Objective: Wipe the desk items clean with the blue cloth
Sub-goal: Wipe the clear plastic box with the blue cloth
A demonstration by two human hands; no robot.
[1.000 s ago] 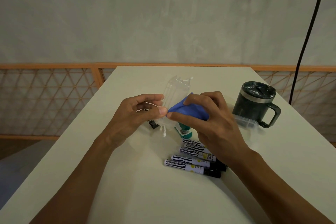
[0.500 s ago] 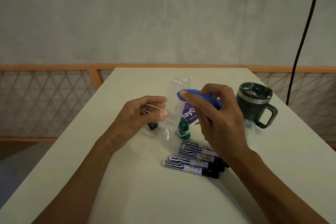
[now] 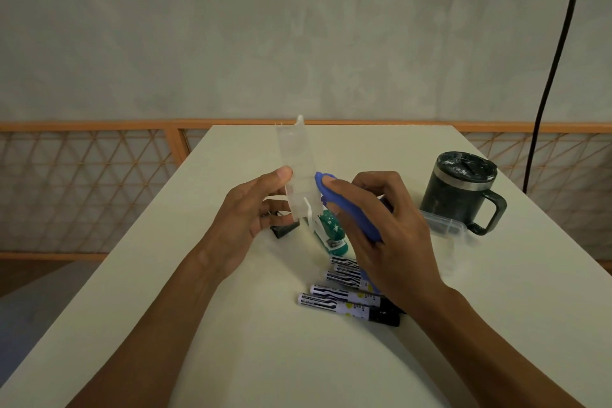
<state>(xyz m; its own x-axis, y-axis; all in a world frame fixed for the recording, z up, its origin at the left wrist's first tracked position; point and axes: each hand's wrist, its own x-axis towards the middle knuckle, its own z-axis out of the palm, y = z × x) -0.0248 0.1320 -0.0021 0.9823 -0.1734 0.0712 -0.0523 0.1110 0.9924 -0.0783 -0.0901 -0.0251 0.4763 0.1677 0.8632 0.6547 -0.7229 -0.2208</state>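
Note:
My left hand (image 3: 245, 219) pinches the lower end of a clear plastic case (image 3: 296, 162) and holds it nearly upright above the white desk (image 3: 231, 341). My right hand (image 3: 387, 235) grips the folded blue cloth (image 3: 344, 205), whose tip touches the case's right edge. Under my hands lie a green paint-flecked item (image 3: 331, 230) and a small black clip (image 3: 283, 230). Several black-and-white markers (image 3: 337, 300) lie side by side, partly hidden by my right wrist.
A dark lidded mug with a handle (image 3: 463, 190) stands at the right, with a clear plastic lid (image 3: 442, 223) flat in front of it. A black cable (image 3: 559, 53) hangs at the far right. An orange lattice railing (image 3: 82, 182) runs behind the desk.
My left hand has tipped the clear case up from slanted to nearly upright and raised it. The blue cloth in my right hand has slid from the case's face to its right edge.

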